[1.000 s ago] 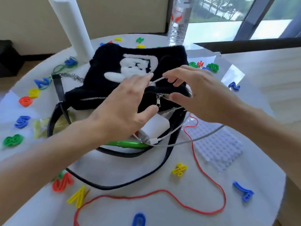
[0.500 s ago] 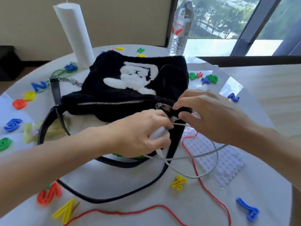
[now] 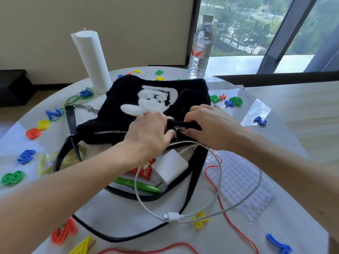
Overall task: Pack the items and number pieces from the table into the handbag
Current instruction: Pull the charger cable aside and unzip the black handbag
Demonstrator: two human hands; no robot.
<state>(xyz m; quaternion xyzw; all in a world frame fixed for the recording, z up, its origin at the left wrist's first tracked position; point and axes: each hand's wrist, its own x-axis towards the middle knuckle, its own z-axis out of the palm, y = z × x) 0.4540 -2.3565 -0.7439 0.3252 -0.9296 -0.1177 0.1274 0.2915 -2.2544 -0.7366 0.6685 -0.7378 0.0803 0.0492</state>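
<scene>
Fingers of the left hand (image 3: 146, 132) are pinched on the zipper pull (image 3: 175, 133) of the black plush handbag (image 3: 146, 99), while the right hand (image 3: 211, 125) is closed on the fuzzy edge of the bag just beside the slider, apparently so that the fabric is held taut and the opening can be worked apart; whether the zipper is being drawn open or shut cannot be told. Nothing else is held by either hand. The bag is laid flat on the round table (image 3: 128, 217) with its zipped edge turned toward the person, which keeps the mouth within easy reach of both hands. Just in front of it, inside the loop of the black strap (image 3: 194, 182), a white charger block (image 3: 170, 165), a green pen (image 3: 139, 185) and a red packet (image 3: 145, 171) are gathered, probably staged close to the opening for packing. The white cable (image 3: 216, 180) is looped loosely from under the right wrist across the strap, its plug (image 3: 171, 216) resting on the table. Coloured number pieces, such as the green 8 (image 3: 12, 177) and blue 5 (image 3: 26, 156), are scattered well apart around the rim, so most of the packing is judged not yet done.
</scene>
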